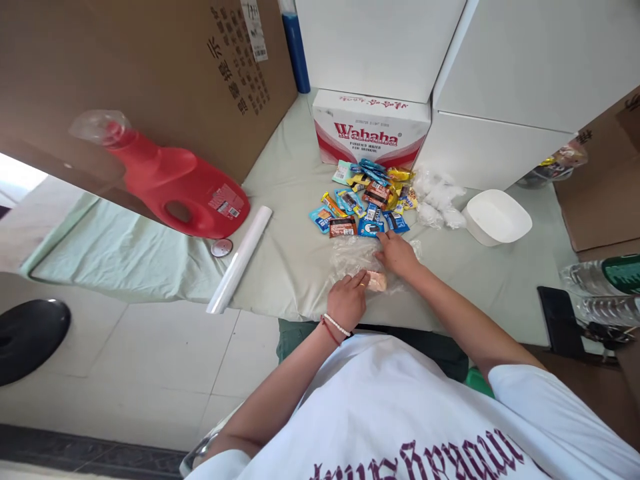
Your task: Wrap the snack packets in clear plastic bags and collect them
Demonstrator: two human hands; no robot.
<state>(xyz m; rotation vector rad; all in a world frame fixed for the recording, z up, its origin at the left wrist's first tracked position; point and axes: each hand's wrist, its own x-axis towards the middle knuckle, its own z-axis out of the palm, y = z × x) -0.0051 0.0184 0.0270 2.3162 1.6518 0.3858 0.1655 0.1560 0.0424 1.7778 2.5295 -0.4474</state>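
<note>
Forward, left hand (347,301) curled, fingers pinching clear bag (350,257), right hand (397,255) flat, fingers together atop it.

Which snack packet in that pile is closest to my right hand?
The blue packet at the near edge of the pile, just beyond your right hand; the brown packet beside it lies further left.
</note>
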